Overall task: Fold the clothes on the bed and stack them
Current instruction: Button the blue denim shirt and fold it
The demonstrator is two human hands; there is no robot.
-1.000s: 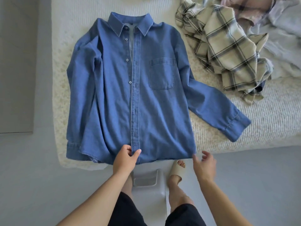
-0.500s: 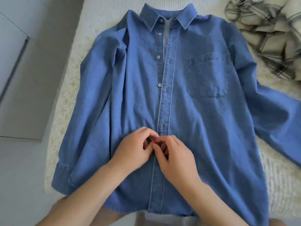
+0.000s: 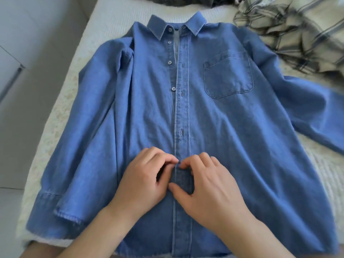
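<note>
The blue denim shirt [image 3: 214, 127] lies face up on the cream bedspread [image 3: 115, 21], collar at twelve o'clock, spread flat so its front can be closed before folding. At six o'clock, the left hand [image 3: 143, 181] and right hand [image 3: 208, 185] meet on the button placket [image 3: 183, 116], fingertips pinching it, probably fastening a button. A plaid shirt [image 3: 290, 32] lies crumpled at two o'clock, unfolded.

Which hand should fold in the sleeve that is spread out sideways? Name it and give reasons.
Right. The spread sleeve lies on the right hand's side, clear of the body. The left hand would have to cross the blue shirt.
</note>
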